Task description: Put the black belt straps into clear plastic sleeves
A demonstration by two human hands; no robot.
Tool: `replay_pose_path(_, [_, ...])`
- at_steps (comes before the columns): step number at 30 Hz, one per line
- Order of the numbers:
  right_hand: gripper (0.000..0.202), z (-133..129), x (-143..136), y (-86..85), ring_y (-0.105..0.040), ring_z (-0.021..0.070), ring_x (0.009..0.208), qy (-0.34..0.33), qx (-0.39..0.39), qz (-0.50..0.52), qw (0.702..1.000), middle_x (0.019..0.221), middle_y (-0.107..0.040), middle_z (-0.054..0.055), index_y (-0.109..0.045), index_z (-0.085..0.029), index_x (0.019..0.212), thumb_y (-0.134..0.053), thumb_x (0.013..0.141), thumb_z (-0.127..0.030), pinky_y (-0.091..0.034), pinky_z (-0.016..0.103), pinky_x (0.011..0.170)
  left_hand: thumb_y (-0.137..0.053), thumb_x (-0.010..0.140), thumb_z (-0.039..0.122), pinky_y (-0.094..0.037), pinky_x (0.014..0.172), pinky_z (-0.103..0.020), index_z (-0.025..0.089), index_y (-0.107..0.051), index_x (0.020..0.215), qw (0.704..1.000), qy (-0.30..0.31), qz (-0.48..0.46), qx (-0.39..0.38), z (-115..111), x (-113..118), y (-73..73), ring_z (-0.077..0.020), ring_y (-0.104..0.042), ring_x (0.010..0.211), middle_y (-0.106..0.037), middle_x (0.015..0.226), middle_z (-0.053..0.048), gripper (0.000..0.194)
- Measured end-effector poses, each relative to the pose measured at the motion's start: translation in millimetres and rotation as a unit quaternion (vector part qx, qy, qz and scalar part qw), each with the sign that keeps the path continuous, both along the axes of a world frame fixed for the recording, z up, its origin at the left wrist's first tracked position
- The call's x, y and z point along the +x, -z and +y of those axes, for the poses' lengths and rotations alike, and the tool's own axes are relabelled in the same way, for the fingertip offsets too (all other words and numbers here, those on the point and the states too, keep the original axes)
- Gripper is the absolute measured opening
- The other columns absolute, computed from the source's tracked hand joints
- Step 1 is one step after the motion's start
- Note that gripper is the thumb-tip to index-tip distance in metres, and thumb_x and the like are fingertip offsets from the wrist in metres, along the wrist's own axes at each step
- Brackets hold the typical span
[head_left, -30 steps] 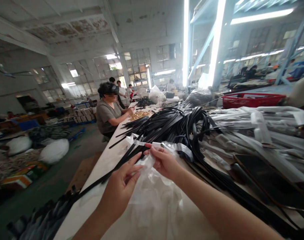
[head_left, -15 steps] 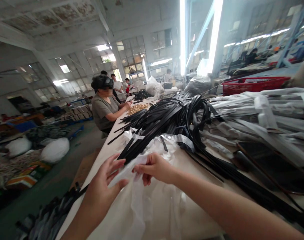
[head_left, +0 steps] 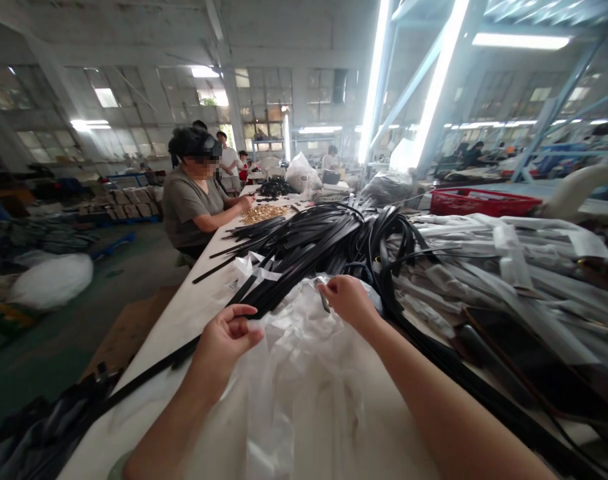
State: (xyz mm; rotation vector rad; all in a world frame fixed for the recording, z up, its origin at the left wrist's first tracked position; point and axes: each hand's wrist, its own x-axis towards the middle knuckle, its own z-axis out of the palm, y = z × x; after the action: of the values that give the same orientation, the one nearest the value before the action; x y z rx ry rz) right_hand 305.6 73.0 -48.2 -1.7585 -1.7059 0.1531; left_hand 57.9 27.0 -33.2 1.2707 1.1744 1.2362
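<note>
My left hand [head_left: 229,337] is closed, thumb and fingertips drawn together on an edge of thin, whitish see-through plastic film [head_left: 299,320]. The film lies crumpled over the table between my hands and trails toward me. My right hand [head_left: 348,301] is closed in a pinch at a short dark strip [head_left: 325,302] on top of the film. Whether its fingers grip that strip or the film, I cannot tell. Just beyond both hands a heap of long black straps [head_left: 319,243] spreads across the table, some running past my left wrist.
White-wrapped strips [head_left: 514,260] are piled on the right, with a dark phone-like slab [head_left: 529,360] in front. Behind them is a red basket [head_left: 484,202]. A co-worker [head_left: 194,193] sits at the table's left edge by small gold-coloured pieces [head_left: 264,213]. More black straps [head_left: 39,427] hang lower left.
My right hand has moved away from the left, forward and right, to the short dark strip. My left hand's fingers, spread before, have closed on the film. The view has tilted slightly.
</note>
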Motion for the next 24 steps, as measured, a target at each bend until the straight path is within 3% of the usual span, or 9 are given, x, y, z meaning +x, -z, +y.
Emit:
replay_pose_path(3, [0.042, 5, 6, 11.1, -0.056, 0.0179, 0.060, 0.019, -0.040, -0.046, 0.998, 0.061, -0.063, 0.009, -0.059, -0.018, 0.052, -0.056, 0.083, -0.045, -0.029, 0.028, 0.054, -0.084, 0.052, 0.026, -0.034, 0.052, -0.016, 0.015, -0.062, 0.091, 1.000, 0.013, 0.012, 0.017, -2, 1, -2.4, -0.0056, -0.043, 0.051, -0.045, 0.055, 0.010, 0.046])
replay_pose_path(7, [0.036, 8, 4, 20.2, -0.048, 0.0148, 0.053, -0.022, -0.100, 0.039, 0.994, 0.052, -0.055, 0.005, -0.052, -0.018, 0.044, -0.070, 0.069, -0.037, -0.026, 0.027, 0.050, -0.082, 0.056, 0.025, -0.039, 0.055, -0.019, 0.015, -0.062, 0.097, 0.997, 0.070, 0.024, 0.015, -7, 4, -5.0, -0.0087, -0.051, 0.054, -0.047, 0.055, 0.009, 0.047])
replay_pose_path(10, [0.035, 8, 12, 12.6, -0.039, 0.0097, 0.043, -0.068, -0.129, 0.091, 0.985, 0.041, -0.044, 0.000, -0.047, -0.018, 0.042, -0.065, 0.069, -0.030, -0.025, 0.024, 0.045, -0.078, 0.062, 0.025, -0.046, 0.066, -0.026, 0.016, -0.058, 0.107, 0.993, 0.119, 0.003, 0.003, -10, 5, -4.9, -0.0169, -0.064, 0.067, -0.056, 0.059, 0.006, 0.049])
replay_pose_path(13, [0.037, -2, 19, -2.7, -0.029, 0.0071, 0.035, -0.147, -0.166, 0.145, 0.964, 0.038, -0.036, -0.005, -0.047, -0.020, 0.050, -0.054, 0.076, -0.045, -0.023, 0.021, 0.037, -0.075, 0.065, 0.023, -0.048, 0.072, -0.030, 0.018, -0.055, 0.113, 0.991, 0.133, -0.001, 0.009, -10, 4, -2.7, -0.0207, -0.068, 0.073, -0.061, 0.064, 0.004, 0.053])
replay_pose_path(15, [0.043, -16, 12, -10.2, -0.020, 0.0051, 0.030, -0.255, -0.179, 0.258, 0.914, 0.038, -0.029, -0.008, -0.041, -0.022, 0.052, -0.047, 0.076, -0.057, -0.020, 0.020, 0.033, -0.077, 0.062, 0.020, -0.049, 0.071, -0.030, 0.018, -0.055, 0.112, 0.991, 0.133, -0.006, 0.017, -9, 3, -0.4, -0.0181, -0.065, 0.068, -0.058, 0.062, 0.006, 0.055])
replay_pose_path(18, [0.051, -43, -13, -12.9, -0.018, 0.0033, 0.027, -0.434, -0.200, 0.484, 0.733, 0.037, -0.030, -0.008, -0.037, -0.022, 0.049, -0.058, 0.063, -0.066, -0.016, 0.020, 0.029, -0.077, 0.058, 0.014, -0.045, 0.063, -0.024, 0.018, -0.058, 0.109, 0.990, 0.139, -0.005, 0.028, -8, 2, 2.1, -0.0102, -0.054, 0.057, -0.049, 0.060, 0.009, 0.055])
replay_pose_path(19, [0.050, -52, -22, -12.7, -0.022, 0.0036, 0.027, -0.467, -0.224, 0.503, 0.692, 0.037, -0.036, -0.006, -0.042, -0.021, 0.049, -0.065, 0.060, -0.063, -0.017, 0.020, 0.029, -0.077, 0.057, 0.012, -0.043, 0.059, -0.021, 0.018, -0.059, 0.108, 0.989, 0.144, -0.001, 0.030, -8, 1, 2.3, -0.0084, -0.050, 0.056, -0.047, 0.060, 0.009, 0.055])
replay_pose_path(20, [0.046, -59, -31, -12.7, -0.027, 0.0041, 0.028, -0.478, -0.249, 0.494, 0.682, 0.039, -0.043, -0.004, -0.049, -0.019, 0.051, -0.069, 0.059, -0.059, -0.017, 0.020, 0.029, -0.078, 0.057, 0.011, -0.040, 0.056, -0.019, 0.017, -0.060, 0.108, 0.988, 0.151, 0.004, 0.030, -9, 1, 2.1, -0.0072, -0.047, 0.054, -0.046, 0.060, 0.009, 0.055])
replay_pose_path(24, [0.033, -69, -51, -17.1, -0.034, 0.0044, 0.037, -0.375, -0.158, 0.490, 0.771, 0.047, -0.051, -0.001, -0.059, -0.014, 0.064, -0.073, 0.070, -0.043, -0.019, 0.019, 0.035, -0.077, 0.057, 0.010, -0.037, 0.053, -0.018, 0.017, -0.059, 0.111, 0.983, 0.180, 0.033, 0.013, -14, 3, -1.6, -0.0069, -0.044, 0.054, -0.045, 0.060, 0.009, 0.058])
